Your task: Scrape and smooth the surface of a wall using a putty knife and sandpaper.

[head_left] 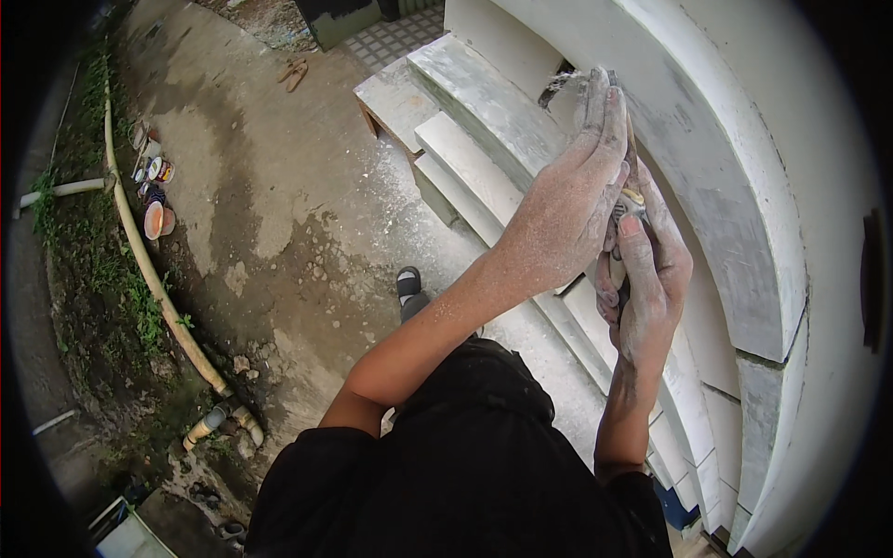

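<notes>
My left hand [567,200] is coated in pale dust and reaches up to the curved wall of the steps. Its fingers are stretched forward and pressed together along a narrow hand tool [631,206] with a grey body; the thumb side is hidden. My right hand [648,288], also dusty, wraps the tool from below with its thumb on top. A thin edge of the tool runs up beside the left fingers; its working end is covered, so I cannot tell its exact kind. Just past the fingertips, a dark, white-flecked thing [556,86] sticks out by the wall.
Pale curved steps [484,102] climb on the right beside a curved wall [716,167]. White powder lies on the concrete ground [270,139]. At left are paint tubs [160,171], a long pipe [153,279] and weeds. Sandals [293,74] lie farther off.
</notes>
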A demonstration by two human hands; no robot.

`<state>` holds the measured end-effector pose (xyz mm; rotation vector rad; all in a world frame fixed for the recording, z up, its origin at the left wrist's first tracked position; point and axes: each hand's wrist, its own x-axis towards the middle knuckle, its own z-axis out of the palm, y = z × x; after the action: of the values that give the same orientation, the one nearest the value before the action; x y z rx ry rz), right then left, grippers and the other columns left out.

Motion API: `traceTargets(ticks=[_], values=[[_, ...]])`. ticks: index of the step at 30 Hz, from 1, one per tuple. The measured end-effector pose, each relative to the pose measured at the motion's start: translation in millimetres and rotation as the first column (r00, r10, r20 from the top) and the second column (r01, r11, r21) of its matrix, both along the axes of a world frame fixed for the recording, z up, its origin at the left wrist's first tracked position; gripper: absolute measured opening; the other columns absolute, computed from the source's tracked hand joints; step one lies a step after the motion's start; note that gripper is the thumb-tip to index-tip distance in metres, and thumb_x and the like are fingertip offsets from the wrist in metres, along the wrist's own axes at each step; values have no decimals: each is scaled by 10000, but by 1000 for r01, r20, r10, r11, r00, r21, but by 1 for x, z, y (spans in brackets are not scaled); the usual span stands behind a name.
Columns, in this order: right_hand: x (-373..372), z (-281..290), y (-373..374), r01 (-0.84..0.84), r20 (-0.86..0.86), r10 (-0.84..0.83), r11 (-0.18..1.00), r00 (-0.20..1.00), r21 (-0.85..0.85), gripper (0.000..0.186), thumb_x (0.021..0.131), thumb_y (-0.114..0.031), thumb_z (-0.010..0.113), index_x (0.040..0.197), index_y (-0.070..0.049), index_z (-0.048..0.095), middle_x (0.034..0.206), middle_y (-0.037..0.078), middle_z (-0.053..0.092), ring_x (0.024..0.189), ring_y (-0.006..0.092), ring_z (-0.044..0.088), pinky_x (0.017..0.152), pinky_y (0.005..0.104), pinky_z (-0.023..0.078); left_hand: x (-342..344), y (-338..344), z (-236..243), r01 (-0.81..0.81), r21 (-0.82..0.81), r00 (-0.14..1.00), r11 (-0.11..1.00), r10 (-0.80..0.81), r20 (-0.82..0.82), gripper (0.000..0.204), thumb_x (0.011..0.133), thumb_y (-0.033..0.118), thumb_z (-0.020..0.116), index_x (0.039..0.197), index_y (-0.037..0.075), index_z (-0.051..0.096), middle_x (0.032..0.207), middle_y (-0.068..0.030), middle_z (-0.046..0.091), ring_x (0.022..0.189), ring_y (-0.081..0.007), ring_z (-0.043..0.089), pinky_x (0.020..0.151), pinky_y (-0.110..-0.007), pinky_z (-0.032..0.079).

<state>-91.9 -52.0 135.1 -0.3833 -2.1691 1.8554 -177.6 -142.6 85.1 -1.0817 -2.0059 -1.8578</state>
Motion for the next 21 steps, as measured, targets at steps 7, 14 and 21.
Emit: traceTargets(ticks=[7, 14, 21], values=[[8, -6, -9, 43, -6, -43, 996, 999, -74, 531, 1013, -205, 567, 1440, 80, 431, 695, -1, 526, 463, 27, 419, 388, 206, 320, 2, -4, 2, 55, -15, 998, 998, -54, 38, 592, 1021, 88, 413, 1548, -35, 172, 1596, -297, 162, 1472, -435, 195, 1199, -451, 234], [-5, -10, -16, 14, -28, -16, 997, 999, -70, 519, 1010, -173, 553, 1443, 83, 425, 673, -8, 515, 473, 28, 422, 399, 201, 311, 2, -13, 1, 39, -34, 999, 999, -39, 5, 583, 1035, 142, 430, 1537, -46, 200, 1592, -292, 188, 1477, -414, 199, 1200, -450, 232], [-15, -3, -25, -64, -82, 52, 986, 995, -156, 527, 1001, -195, 547, 1451, 54, 430, 834, 51, 561, 444, 37, 429, 348, 190, 309, -22, -35, 10, -2, -77, 1000, 997, 3, 5, 562, 1049, 216, 437, 1523, -38, 271, 1589, -219, 286, 1476, -340, 275, 1195, -399, 250]])
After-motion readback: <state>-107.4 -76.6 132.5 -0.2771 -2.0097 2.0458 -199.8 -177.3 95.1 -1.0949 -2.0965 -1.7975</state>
